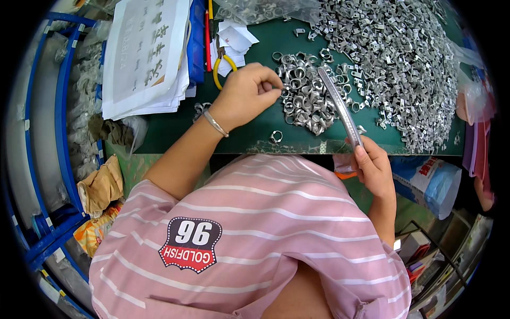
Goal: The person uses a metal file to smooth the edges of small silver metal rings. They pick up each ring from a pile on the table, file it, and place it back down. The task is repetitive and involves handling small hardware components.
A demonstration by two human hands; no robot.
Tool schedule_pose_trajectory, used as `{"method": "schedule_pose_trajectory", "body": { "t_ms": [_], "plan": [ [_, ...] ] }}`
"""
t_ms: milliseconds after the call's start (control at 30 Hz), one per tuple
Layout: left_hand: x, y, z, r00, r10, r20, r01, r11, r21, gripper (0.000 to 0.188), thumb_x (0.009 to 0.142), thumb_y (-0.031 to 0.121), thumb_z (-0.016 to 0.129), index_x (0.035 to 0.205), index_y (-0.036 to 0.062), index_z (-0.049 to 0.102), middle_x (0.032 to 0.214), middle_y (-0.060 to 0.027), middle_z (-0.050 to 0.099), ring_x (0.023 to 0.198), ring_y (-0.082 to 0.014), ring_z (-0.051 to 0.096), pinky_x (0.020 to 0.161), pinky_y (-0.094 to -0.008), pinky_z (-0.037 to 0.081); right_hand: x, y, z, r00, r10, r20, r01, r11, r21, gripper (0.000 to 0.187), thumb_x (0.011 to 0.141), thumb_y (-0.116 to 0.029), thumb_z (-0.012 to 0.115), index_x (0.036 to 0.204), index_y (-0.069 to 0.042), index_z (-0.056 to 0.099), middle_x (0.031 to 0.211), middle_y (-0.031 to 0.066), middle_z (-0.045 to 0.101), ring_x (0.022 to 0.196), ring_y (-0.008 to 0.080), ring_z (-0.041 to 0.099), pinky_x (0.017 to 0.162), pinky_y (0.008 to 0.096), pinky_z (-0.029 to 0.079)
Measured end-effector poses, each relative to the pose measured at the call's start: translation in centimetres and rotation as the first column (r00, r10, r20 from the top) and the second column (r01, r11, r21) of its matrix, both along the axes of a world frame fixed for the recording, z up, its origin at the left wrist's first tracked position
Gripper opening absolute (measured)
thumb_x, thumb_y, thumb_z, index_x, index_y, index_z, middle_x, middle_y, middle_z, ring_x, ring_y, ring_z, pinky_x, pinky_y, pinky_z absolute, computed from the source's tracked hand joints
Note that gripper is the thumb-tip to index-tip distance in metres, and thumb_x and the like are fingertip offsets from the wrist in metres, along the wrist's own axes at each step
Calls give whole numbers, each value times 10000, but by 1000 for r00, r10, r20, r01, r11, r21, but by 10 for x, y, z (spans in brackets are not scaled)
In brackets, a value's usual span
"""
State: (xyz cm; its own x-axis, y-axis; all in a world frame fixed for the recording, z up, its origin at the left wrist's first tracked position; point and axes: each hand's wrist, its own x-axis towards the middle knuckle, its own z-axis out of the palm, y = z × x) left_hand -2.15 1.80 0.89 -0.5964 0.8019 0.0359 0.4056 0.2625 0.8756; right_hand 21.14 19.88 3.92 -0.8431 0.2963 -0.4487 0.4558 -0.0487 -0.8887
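My left hand (251, 94) is closed in a pinch at the left edge of a pile of small metal rings (313, 106). Whatever lies between its fingertips is too small to make out. In my right hand (374, 166) is a long, narrow metal strip (340, 103) that looks like a steel ruler. My fingers grip its near end, and the far end slants up and left over the ring pile. A single metal ring (275, 136) lies apart near the front edge of the green tabletop (241, 135).
A large heap of small metal brackets (398, 64) covers the table's right side. Yellow-handled pliers (218, 69), a red pen (207, 42) and paper sheets (146, 58) lie at left. Blue shelving (64, 111) stands left of the table; a blue-white bag (430, 183) sits below its right edge.
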Motion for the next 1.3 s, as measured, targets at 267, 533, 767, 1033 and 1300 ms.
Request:
{"method": "schedule_pose_trajectory", "body": {
  "t_ms": [267, 533, 767, 1033, 1300],
  "plan": [
    [3, -3, -14, 963, 10, 269, -51, 988, 147, 114, 766, 47, 623, 879, 35, 619, 815, -40, 546, 625, -74, 463, 522, -185, 373, -2, -4, -1, 998, 52, 27, -52, 999, 11, 276, 901, -231, 475, 1004, 17, 538, 625, -12, 477, 550, 55, 423, 492, 196, 346],
    [8, -11, -5, -10, -338, 941, -344, 885, 314, 154, 892, 135, 493, 972, 25, 565, 889, -72, 564, 589, -41, 386, 461, -159, 308, -9, -12, -5, 994, 108, -23, -108, 994, 8, 275, 890, -219, 485, 1026, 11, 549, 616, -12, 476, 562, 66, 446, 514, 215, 375],
    [10, -9, 1, 346, -354, 869, -240, 862, 446, 256, 867, 74, 503, 1098, -36, 502, 872, -31, 515, 636, -53, 397, 510, -176, 321, -9, -17, -5, 979, 201, -32, -193, 968, 162, 285, 875, -216, 504, 1051, 4, 546, 676, 29, 536, 612, 108, 504, 558, 255, 407],
    [19, -8, 12, 691, -227, 686, 14, 954, 301, 284, 694, 90, 710, 943, -7, 613, 828, -42, 540, 723, -92, 495, 615, -196, 390, -23, -18, 6, 943, 326, -62, -311, 934, 175, 271, 872, -212, 500, 1029, 2, 552, 746, 95, 573, 675, 151, 536, 619, 280, 429],
    [21, -13, 3, 790, -318, 524, 141, 926, 350, 297, 618, 62, 764, 877, -12, 639, 847, -63, 563, 749, -131, 536, 664, -233, 427, -25, -14, 7, 921, 385, -56, -385, 923, 5, 281, 878, -229, 492, 1026, 2, 553, 718, 52, 553, 658, 115, 495, 603, 262, 416]
  ]
}}
